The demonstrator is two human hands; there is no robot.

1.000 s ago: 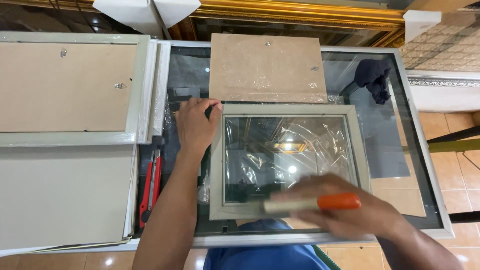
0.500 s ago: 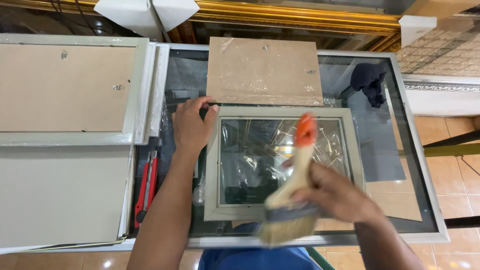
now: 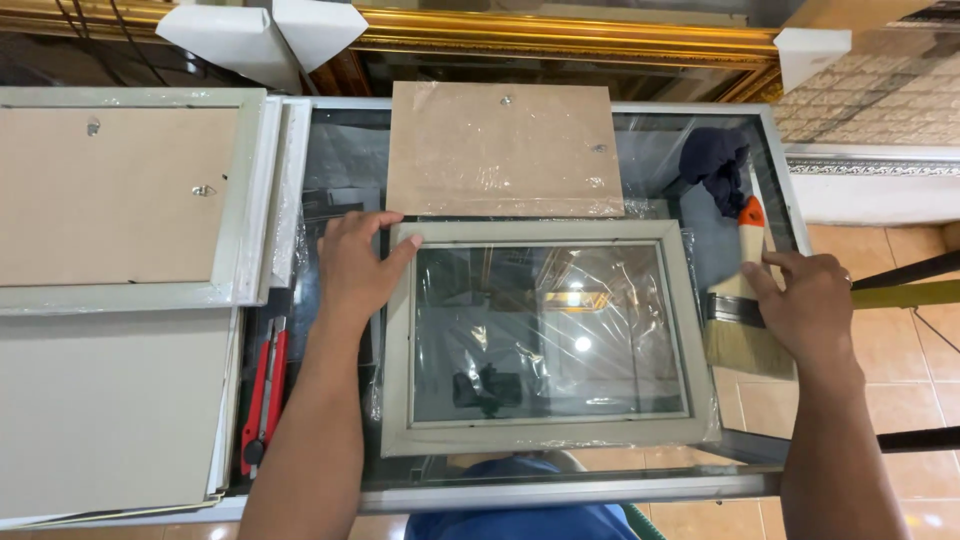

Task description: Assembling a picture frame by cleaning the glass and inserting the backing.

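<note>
Picture frame, pale grey-green with glass and a loose clear wrap on it, lies flat in the middle of the glass-topped surface. Half a second ago the right hand was holding a paintbrush above the frame; now the paintbrush, with its orange handle tip, lies on the surface just right of the frame. The right hand rests on the brush with flat, spread fingers, so its grip is released and it does not clasp the brush any more. From this I judge that the brushing of the glass is finished for now.

The left hand has stayed at the upper left corner of the frame. It lies open and flat, the fingers touching the frame's edge, and it grasps nothing.

Behind the frame, touching its far edge or almost, lies a brown backing board. A dark blue cloth is at the far right of the frame, beyond the brush. Left of the frame, near the person's forearm, lies a red utility knife. Further left there is another frame, face down.
</note>
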